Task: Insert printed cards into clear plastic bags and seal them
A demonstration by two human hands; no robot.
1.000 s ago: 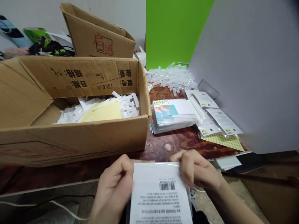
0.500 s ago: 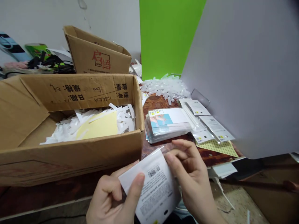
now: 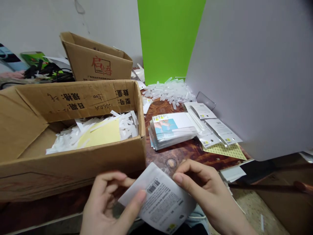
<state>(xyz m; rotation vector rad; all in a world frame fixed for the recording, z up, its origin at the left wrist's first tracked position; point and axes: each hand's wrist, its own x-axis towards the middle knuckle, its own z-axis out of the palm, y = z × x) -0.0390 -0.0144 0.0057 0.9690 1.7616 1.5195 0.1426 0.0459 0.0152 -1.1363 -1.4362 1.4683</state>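
Observation:
A clear packet with a white printed card and a barcode lies tilted between both my hands at the bottom of the view. My left hand pinches its left edge, thumb on top near the barcode. My right hand grips its upper right edge with curled fingers. The packet is held just in front of the near wall of a large open cardboard box, over the edge of the brown wooden table.
The box holds white paper strips and a yellow sheet. A stack of similar packets lies right of it, with loose packets and a pile of small clear plastic tubes behind. A grey board leans at right; a second carton stands behind.
The packet has turned from upright to tilted and flatter, its barcode now toward the left. My left thumb moved onto its face; my right hand shifted along the upper edge.

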